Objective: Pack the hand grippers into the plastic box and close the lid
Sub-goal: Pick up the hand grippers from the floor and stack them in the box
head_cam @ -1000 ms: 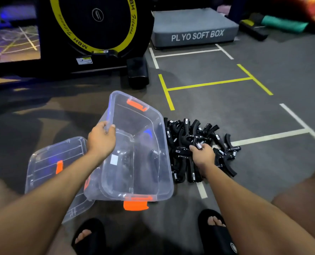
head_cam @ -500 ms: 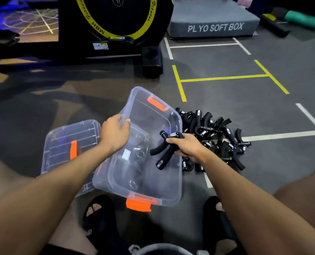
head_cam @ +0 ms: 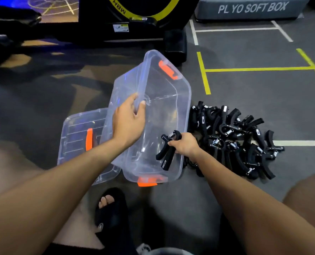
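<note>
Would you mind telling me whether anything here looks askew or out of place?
The plastic box is tipped up on one side, held by the left hand, not flat. Its lid lies partly underneath it. Nothing looks spilled or damaged.

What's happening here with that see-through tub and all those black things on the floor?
A person is packing black spring hand grippers into a clear plastic box with orange latches. The left hand tilts the box by its rim; the right hand holds one hand gripper over its opening. The pile of grippers waits beside it, and the clear lid lies off.
</note>
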